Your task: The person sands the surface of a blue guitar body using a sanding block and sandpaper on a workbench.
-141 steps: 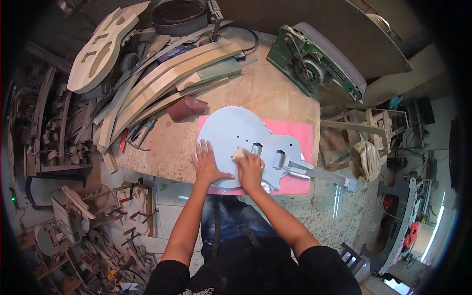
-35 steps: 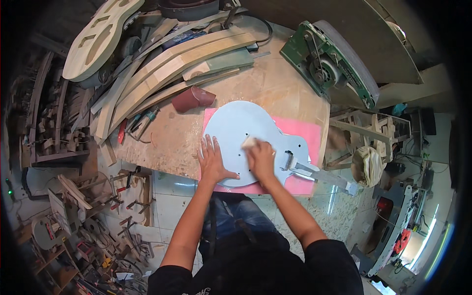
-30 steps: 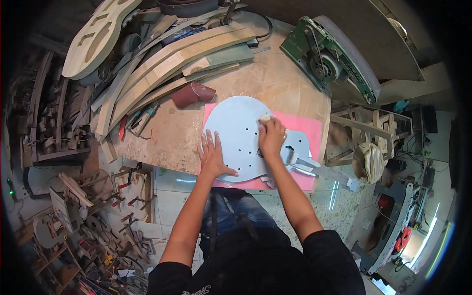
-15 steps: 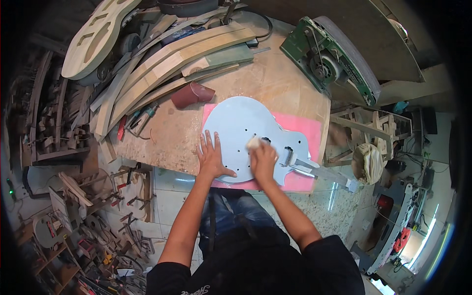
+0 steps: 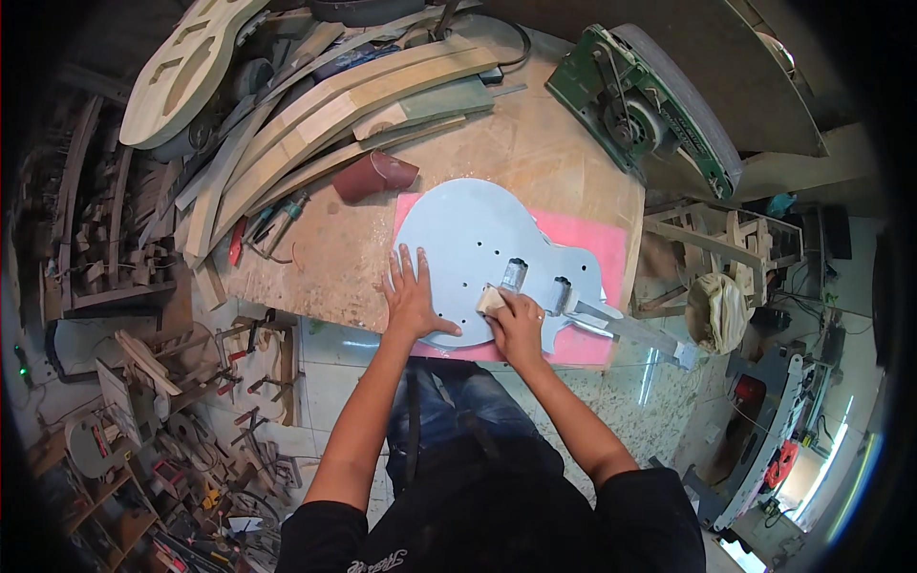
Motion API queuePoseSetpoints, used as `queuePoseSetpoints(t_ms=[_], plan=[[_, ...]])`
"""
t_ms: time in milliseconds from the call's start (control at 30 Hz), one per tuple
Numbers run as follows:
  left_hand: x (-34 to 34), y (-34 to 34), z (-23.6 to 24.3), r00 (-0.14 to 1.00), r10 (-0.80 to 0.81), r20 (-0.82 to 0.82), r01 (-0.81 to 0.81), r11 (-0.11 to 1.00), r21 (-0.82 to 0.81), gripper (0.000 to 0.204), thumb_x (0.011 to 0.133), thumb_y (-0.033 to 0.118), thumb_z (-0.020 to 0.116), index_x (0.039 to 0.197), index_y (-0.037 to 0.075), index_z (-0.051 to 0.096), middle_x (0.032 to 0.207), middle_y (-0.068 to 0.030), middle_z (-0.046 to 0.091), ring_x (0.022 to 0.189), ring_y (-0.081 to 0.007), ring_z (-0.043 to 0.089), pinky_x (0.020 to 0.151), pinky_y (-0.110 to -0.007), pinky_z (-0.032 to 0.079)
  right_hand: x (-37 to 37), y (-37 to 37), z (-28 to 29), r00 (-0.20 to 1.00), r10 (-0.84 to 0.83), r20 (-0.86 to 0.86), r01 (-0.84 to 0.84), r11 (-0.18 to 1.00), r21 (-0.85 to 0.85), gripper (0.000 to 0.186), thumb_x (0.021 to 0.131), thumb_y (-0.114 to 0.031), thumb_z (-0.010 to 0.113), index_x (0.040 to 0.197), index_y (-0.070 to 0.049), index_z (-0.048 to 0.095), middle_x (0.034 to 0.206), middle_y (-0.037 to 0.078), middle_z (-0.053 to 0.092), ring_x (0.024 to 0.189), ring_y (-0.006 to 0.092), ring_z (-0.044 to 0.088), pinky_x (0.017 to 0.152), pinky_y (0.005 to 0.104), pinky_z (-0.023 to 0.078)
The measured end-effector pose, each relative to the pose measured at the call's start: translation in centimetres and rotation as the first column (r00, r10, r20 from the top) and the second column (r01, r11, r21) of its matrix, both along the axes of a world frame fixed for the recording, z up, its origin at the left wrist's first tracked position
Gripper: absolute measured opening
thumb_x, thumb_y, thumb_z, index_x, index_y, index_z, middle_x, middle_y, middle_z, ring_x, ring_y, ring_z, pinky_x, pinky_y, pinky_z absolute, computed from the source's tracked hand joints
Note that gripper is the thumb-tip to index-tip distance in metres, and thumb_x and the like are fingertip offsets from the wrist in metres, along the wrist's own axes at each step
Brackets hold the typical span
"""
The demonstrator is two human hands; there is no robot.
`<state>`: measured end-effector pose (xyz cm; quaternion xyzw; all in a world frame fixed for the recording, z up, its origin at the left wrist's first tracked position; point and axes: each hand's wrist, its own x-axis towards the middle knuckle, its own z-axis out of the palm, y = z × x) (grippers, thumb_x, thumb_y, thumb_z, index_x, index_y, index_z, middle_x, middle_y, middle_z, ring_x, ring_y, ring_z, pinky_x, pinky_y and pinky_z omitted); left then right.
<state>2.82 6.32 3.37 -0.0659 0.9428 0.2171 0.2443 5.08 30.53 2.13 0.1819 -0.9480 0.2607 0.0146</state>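
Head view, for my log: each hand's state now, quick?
Left hand: open, flat on the pale guitar body.
Right hand: closed, holding a small cream block.

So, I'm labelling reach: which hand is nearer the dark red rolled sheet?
Left: the left hand, spread on the pale grey guitar body, is below the rolled sheet in view, slightly right; the right hand is farther right and lower.

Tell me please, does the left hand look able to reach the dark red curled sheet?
Probably yes: the left hand rests spread on the pale guitar body, grasping nothing, and nothing stands between it and the curled sheet.
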Motion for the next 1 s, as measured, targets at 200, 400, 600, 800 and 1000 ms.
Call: queuePoseSetpoints(t_ms=[200, 400, 600, 800, 1000], plan=[[0.1, 0.5, -0.5, 0.999, -0.015, -0.030, 0.016, 1.000, 0.018, 0.182, 0.031, 0.061, 0.101, 0.169, 0.003, -0.002, 0.174, -0.0323, -0.010, 0.161, -0.0509, -0.008, 0.126, -0.069, 0.004, -5.3, -1.7, 0.2, 0.980, -0.186, -0.070, 0.186, 0.982, -0.011, 0.022, 0.085, -0.015, 0.078, 0.106, -0.012, 0.073, 0.139, 0.010, 0.064, 0.124, 0.0367, 0.057, 0.105, 0.0548, 0.039], [0.2, 0.0, -0.4, 1.000, -0.002, -0.014, 0.003, 1.000, 0.013, 0.181, 0.031, 0.060, 0.101, 0.169, 0.003, -0.002, 0.174, -0.0323, -0.009, 0.161, -0.0512, -0.007, 0.125, -0.070, 0.005, 2.8, -0.4, -0.4, 0.997, -0.079, -0.006, 0.080, 0.996, 0.032, 0.023, 0.087, -0.017, 0.078, 0.108, -0.011, 0.074, 0.139, 0.011, 0.064, 0.124, 0.0377, 0.057, 0.105, 0.0542, 0.040], [0.4, 0.4, -0.6, 0.999, -0.011, -0.034, 0.012, 1.000, 0.028, 0.181, 0.031, 0.060, 0.101, 0.170, 0.004, -0.001, 0.174, -0.0318, -0.009, 0.161, -0.0513, -0.006, 0.125, -0.070, 0.007, -6.1, -2.3, 0.8, 0.969, -0.245, -0.043, 0.245, 0.969, -0.015, 0.021, 0.087, -0.016, 0.077, 0.108, -0.012, 0.074, 0.138, 0.012, 0.064, 0.125, 0.0385, 0.056, 0.105, 0.0546, 0.040], [0.6, -0.2, -0.7, 0.999, -0.002, -0.033, 0.003, 1.000, 0.026, 0.182, 0.030, 0.060, 0.101, 0.170, 0.004, -0.001, 0.174, -0.0319, -0.009, 0.161, -0.0512, -0.007, 0.125, -0.069, 0.006, 5.0, -1.5, -0.7, 0.981, -0.192, 0.001, 0.192, 0.981, -0.006, 0.023, 0.088, -0.016, 0.077, 0.110, -0.013, 0.075, 0.139, 0.012, 0.063, 0.127, 0.0381, 0.054, 0.105, 0.0555, 0.039], [0.3, 0.3, -0.8, 0.999, -0.019, -0.039, 0.020, 1.000, 0.021, 0.182, 0.030, 0.062, 0.101, 0.170, 0.004, 0.000, 0.174, -0.0332, -0.008, 0.161, -0.0520, -0.007, 0.125, -0.069, 0.006, -1.0, 3.5, -1.1, 0.933, -0.346, -0.096, 0.352, 0.934, 0.062, 0.023, 0.092, -0.017, 0.073, 0.115, -0.013, 0.074, 0.137, 0.013, 0.064, 0.124, 0.0380, 0.056, 0.104, 0.0553, 0.040]])
